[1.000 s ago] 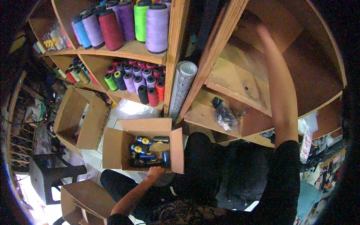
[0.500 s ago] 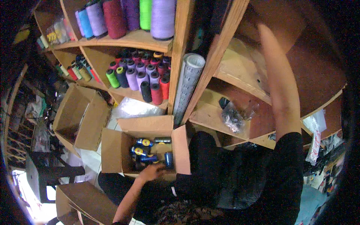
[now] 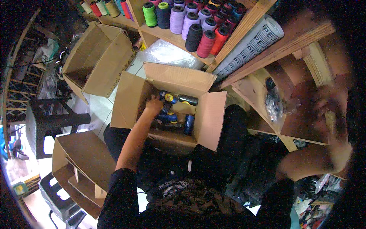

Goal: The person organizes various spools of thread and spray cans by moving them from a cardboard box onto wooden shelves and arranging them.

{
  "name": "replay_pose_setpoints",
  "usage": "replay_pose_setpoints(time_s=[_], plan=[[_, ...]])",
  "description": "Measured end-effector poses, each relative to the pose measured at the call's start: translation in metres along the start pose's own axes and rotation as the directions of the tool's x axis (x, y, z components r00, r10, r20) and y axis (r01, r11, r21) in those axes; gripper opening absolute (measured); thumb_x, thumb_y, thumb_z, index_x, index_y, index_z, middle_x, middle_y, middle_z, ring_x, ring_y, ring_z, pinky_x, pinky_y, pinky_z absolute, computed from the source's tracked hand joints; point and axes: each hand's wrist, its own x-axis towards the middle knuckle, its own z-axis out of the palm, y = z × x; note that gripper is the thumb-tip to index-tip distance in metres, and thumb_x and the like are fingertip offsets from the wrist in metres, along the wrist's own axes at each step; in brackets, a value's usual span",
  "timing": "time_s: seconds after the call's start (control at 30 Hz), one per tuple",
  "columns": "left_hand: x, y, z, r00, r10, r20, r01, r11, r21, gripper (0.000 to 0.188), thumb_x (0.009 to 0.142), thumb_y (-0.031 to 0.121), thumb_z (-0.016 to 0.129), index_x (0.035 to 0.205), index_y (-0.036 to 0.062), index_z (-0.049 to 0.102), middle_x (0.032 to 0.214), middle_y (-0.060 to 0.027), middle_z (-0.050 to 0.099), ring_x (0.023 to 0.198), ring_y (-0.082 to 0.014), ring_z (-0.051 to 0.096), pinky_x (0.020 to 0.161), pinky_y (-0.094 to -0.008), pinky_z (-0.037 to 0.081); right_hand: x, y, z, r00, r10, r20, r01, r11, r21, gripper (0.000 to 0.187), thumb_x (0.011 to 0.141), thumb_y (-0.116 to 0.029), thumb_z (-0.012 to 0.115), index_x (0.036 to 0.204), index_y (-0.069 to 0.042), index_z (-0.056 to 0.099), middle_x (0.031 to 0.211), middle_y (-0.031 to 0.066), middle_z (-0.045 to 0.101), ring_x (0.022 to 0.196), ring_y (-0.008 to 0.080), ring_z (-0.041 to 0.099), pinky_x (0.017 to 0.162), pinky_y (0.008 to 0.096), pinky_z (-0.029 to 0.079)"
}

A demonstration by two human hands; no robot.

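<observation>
An open cardboard box (image 3: 207,123) sits between my legs, holding several thread spools, mostly dark blue, some with yellow labels. My left hand (image 3: 154,105) reaches inside at the box's left part, its fingers curled at a dark blue spool (image 3: 164,96); its grip is partly hidden. Beside it lie another blue spool (image 3: 167,116), an upright dark blue spool (image 3: 188,124) and a dark spool (image 3: 188,100). My right hand (image 3: 327,102) is raised at the far right before the wooden shelves, smeared by motion. Whether it holds anything does not show.
A shelf (image 3: 152,33) at the back carries thread spools in many colours. A printed roll (image 3: 251,47) leans beside it. Another open carton (image 3: 110,63) stands behind left, a further carton (image 3: 85,152) nearer left, by a dark stool (image 3: 57,114). Clear plastic (image 3: 275,105) lies in the right shelf.
My view has tilted down and shifted. My left hand has moved from the box's near edge to its left part among the spools. My right arm has come down from the upper shelf.
</observation>
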Motion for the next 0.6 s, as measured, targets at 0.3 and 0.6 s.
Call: replay_pose_setpoints(time_s=[0.3,0.6], plan=[[-0.020,0.000,-0.039,0.986,0.096,0.133,-0.044,0.936,-0.349,0.045,0.078,0.037,0.061,0.104,-0.0001,0.058,0.098,-0.0134,0.064,0.089,-0.0292,0.060,0.075,-0.0380,0.048,-0.025,-0.010,0.260,0.833,-0.004,0.553,-0.508,0.388,0.769,0.043,0.078,-0.015,0.068,0.115,-0.004,0.049,0.097,0.0083,0.061,0.085,0.0159,0.060,0.074,0.0281,0.049],[-0.125,0.064,-0.150,0.983,-0.164,-0.086,-0.024,0.349,-0.937,0.045,0.087,0.040,0.054,0.102,-0.0017,0.060,0.082,-0.0102,0.063,0.075,-0.0139,0.057,0.070,-0.0299,0.047,0.004,-0.061,0.376,0.904,0.221,0.365,-0.425,0.400,0.812,0.066,0.067,-0.036,0.075,0.116,-0.001,0.049,0.106,0.0169,0.059,0.099,0.0278,0.058,0.088,0.0352,0.043]])
